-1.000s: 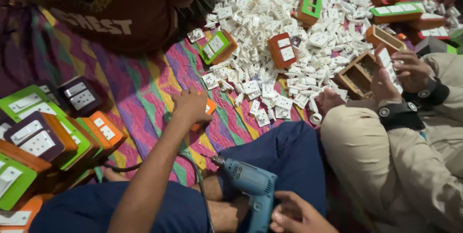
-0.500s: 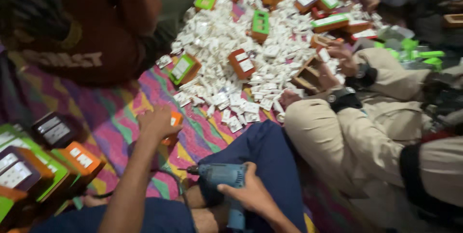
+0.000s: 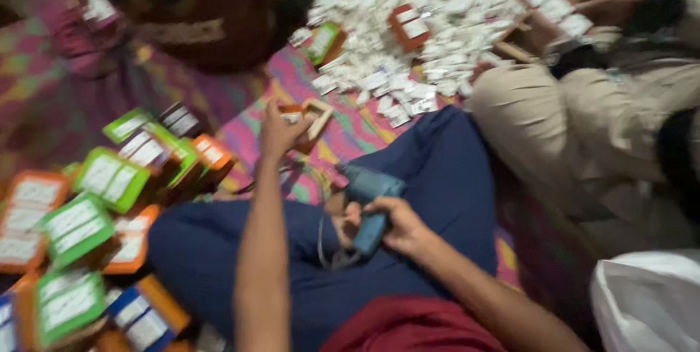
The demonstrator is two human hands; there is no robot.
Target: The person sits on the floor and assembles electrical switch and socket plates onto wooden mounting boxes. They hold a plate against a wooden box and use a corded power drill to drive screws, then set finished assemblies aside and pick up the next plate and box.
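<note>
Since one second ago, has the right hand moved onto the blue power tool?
Yes. The right hand now grips the blue power tool on the lap; earlier it lay below it, nearer the body.

Left stack: green, orange and blue boxes [image 3: 109, 177] with white labels lay piled on the mat.
Top heap: small white packets [image 3: 408, 53] lay scattered, with orange boxes [image 3: 410, 27] among them.

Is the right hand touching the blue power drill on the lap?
Touching. In the head view the right hand wraps around the grip of the blue power drill, fingers curled over it with no gap showing, despite motion blur.
</note>
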